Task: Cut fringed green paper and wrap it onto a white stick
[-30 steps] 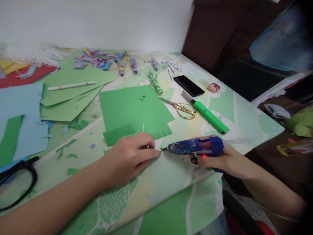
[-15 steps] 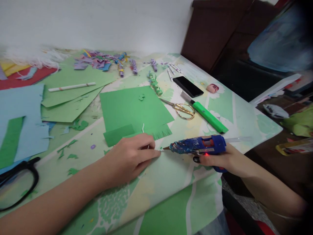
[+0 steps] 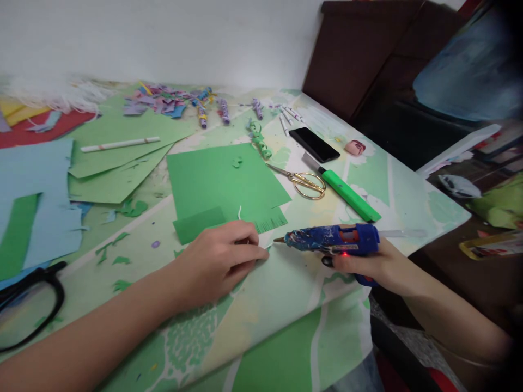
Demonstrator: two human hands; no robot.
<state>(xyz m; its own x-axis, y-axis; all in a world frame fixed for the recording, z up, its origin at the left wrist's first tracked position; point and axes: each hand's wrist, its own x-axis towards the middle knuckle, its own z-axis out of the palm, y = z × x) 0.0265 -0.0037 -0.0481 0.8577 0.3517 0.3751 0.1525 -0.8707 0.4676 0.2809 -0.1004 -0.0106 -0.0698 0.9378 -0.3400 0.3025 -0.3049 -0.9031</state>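
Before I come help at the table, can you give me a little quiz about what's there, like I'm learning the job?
1. Fill in the blank: the right grip holds a blue ____.
2. Pick one: what colour are the handles of the scissors that lie between the green sheet and the cutter?
A) black
B) gold
C) red
3. True or false: the phone lies apart from the green sheet.

Key:
1. glue gun
2. B
3. True
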